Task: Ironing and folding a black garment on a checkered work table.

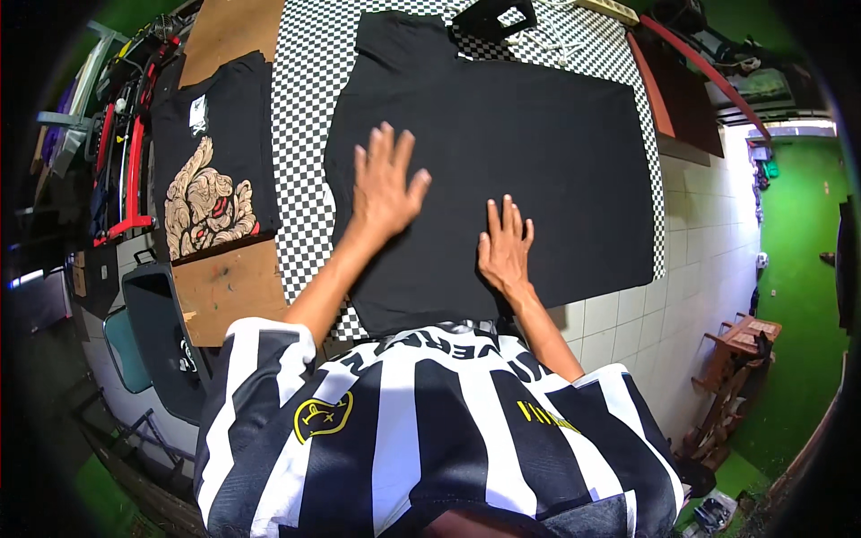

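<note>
A black T-shirt [502, 125] lies spread out on a table with a black-and-white checkered cover [303, 117]. One sleeve sticks out at its far left. My left hand [386, 184] rests on the left part of the shirt, palm down, fingers spread. Lower and further right, my right hand [507, 247] lies on the cloth near the shirt's near side, its fingers stretched out. Neither hand grips anything. The near edge of the shirt reaches up to my striped top.
On a brown board [229, 291] at the left lies a folded black T-shirt [215, 161] with a tan print. A dark chair [157, 323] stands below it. A black object [498, 16] sits at the table's far edge. At right are a wooden stool [749, 336] and a green floor [798, 242].
</note>
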Demonstrator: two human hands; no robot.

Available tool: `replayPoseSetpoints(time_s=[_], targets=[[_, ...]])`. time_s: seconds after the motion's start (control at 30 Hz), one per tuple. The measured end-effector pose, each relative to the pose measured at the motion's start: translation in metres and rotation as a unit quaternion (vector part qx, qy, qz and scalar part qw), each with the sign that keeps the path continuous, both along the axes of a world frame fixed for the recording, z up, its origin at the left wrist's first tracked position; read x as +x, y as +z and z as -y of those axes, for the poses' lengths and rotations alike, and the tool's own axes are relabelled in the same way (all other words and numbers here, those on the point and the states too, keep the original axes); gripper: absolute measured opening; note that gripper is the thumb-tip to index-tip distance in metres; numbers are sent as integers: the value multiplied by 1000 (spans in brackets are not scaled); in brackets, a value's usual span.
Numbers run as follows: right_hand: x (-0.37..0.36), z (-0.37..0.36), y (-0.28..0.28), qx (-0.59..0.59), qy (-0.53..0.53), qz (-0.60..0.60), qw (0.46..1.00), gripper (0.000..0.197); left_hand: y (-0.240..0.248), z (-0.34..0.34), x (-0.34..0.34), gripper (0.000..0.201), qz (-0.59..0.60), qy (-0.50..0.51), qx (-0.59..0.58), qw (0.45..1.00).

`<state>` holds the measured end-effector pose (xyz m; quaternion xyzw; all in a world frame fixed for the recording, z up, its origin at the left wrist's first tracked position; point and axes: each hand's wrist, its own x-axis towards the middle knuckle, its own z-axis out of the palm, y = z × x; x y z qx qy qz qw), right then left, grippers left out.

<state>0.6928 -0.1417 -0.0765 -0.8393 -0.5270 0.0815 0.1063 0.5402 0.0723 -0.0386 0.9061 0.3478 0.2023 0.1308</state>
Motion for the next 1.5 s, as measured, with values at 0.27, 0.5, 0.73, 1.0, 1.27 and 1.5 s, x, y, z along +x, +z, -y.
replayPoseSetpoints(time_s=[0.27, 0.5, 0.73, 1.0, 1.27, 1.5], targets=[[2, -16, 0, 27, 16, -13, 999, 57, -32, 85, -24, 68, -32, -2, -137, 990], [0, 13, 13, 38, 87, -31, 995, 63, -40, 104, -53, 64, -64, 24, -96, 993], [35, 64, 2, -12, 92, -25, 995, 64, -46, 90, -80, 63, -121, 95, -18, 988], [138, 120, -13, -35, -44, 71, 996, 62, -31, 117, -43, 66, -93, 134, -42, 986], [173, 130, -40, 29, -147, 94, 984, 61, -51, 155, -19, 65, -107, 99, -75, 987], [160, 130, -28, -19, -48, 98, 994, 59, -62, 155, -42, 68, -106, 107, -90, 984]])
